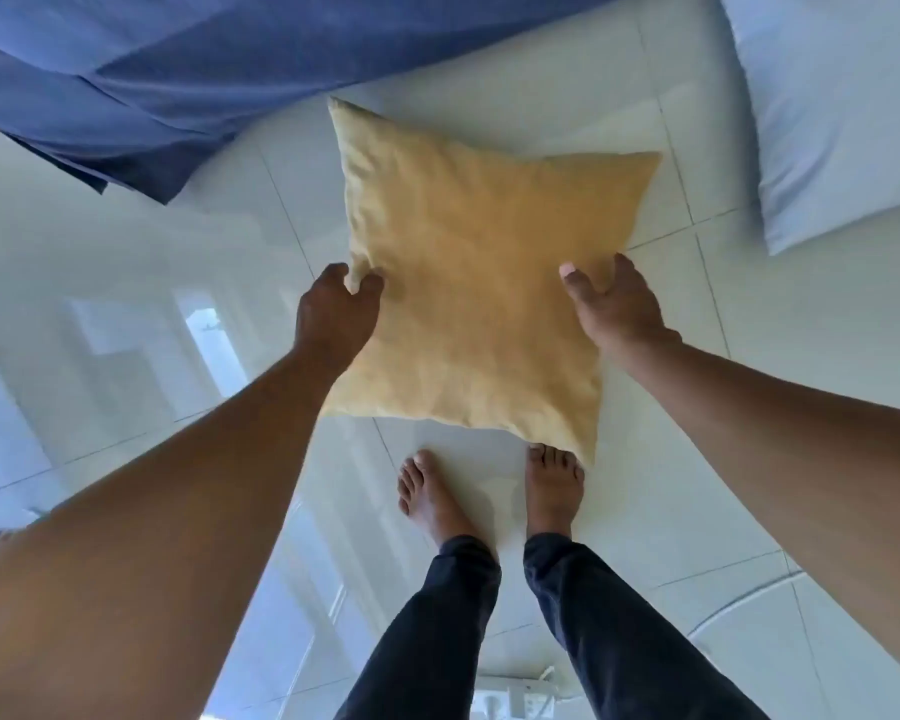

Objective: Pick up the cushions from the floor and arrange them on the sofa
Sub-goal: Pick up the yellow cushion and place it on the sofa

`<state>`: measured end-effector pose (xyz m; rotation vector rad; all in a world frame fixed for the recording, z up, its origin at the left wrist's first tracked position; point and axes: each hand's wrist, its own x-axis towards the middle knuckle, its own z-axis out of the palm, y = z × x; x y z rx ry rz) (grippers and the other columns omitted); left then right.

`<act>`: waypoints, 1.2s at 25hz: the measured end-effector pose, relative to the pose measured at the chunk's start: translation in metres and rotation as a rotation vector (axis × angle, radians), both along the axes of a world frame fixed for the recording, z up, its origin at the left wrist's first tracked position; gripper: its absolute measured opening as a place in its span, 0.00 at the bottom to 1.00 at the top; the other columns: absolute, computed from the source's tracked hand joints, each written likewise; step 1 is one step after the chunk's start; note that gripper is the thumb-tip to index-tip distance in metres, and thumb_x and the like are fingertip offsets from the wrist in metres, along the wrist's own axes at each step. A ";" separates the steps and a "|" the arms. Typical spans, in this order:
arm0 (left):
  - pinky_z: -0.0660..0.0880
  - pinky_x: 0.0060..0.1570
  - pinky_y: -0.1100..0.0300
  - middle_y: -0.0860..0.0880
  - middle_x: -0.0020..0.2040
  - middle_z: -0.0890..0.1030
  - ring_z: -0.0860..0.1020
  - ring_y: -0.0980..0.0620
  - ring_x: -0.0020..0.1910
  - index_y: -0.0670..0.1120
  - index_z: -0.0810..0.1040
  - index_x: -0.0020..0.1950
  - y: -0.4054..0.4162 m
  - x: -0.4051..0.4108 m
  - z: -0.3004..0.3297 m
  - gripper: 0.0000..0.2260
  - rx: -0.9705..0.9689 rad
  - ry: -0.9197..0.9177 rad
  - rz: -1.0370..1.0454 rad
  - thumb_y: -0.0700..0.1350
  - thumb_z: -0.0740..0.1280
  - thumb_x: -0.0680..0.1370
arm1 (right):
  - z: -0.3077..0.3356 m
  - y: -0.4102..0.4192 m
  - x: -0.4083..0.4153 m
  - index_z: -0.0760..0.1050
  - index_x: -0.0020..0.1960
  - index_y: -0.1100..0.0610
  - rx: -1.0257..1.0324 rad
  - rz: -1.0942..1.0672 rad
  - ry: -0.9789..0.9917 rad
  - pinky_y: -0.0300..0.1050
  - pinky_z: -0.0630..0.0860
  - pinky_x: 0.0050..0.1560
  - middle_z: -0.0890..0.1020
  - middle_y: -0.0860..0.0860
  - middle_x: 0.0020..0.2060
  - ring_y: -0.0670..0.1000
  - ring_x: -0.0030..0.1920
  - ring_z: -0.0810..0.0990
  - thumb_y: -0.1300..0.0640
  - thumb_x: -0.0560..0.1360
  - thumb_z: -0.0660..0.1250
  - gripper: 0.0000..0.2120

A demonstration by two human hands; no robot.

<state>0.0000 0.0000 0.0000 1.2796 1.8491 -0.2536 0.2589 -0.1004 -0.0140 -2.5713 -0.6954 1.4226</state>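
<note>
Yellow cushion (pixel 481 298) gripped at opposite edges, left hand (pixel 336 317) pinching one side, right hand (pixel 617 309) clasping other, above tiled floor (pixel 126 262), white cushion (pixel 832 111) near.

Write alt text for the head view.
Both hands grip a yellow cushion, left hand and right hand on opposite edges, above a glossy white tiled floor. A pale cushion lies top right.

White pillow (pixel 842 111) cut off right.
</note>
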 end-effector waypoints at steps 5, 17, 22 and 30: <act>0.75 0.68 0.50 0.40 0.67 0.83 0.80 0.40 0.67 0.39 0.81 0.67 0.031 -0.014 -0.078 0.37 -0.012 0.000 0.181 0.71 0.66 0.75 | -0.064 0.002 0.018 0.72 0.75 0.57 -0.077 -0.442 0.048 0.54 0.74 0.68 0.79 0.54 0.68 0.59 0.67 0.78 0.19 0.69 0.61 0.50; 0.80 0.66 0.46 0.51 0.57 0.90 0.87 0.48 0.58 0.52 0.85 0.66 -0.008 -0.002 -0.023 0.27 -0.272 -0.459 0.594 0.67 0.72 0.73 | -0.020 -0.008 0.023 0.83 0.64 0.51 0.086 -0.659 0.446 0.57 0.78 0.68 0.90 0.49 0.55 0.53 0.56 0.88 0.21 0.50 0.77 0.51; 0.79 0.65 0.49 0.52 0.55 0.90 0.86 0.50 0.58 0.52 0.86 0.63 -0.038 -0.003 0.091 0.23 -0.265 -0.454 0.671 0.66 0.72 0.76 | 0.099 -0.014 0.023 0.80 0.68 0.53 0.073 -0.590 0.364 0.58 0.76 0.70 0.87 0.50 0.58 0.55 0.59 0.85 0.18 0.50 0.73 0.56; 0.76 0.70 0.45 0.52 0.57 0.89 0.85 0.48 0.60 0.52 0.86 0.63 -0.058 -0.013 0.295 0.22 -0.175 -0.498 0.676 0.64 0.71 0.76 | 0.304 -0.021 0.023 0.79 0.70 0.53 0.183 -0.551 0.389 0.56 0.76 0.69 0.85 0.50 0.61 0.55 0.60 0.83 0.19 0.56 0.73 0.52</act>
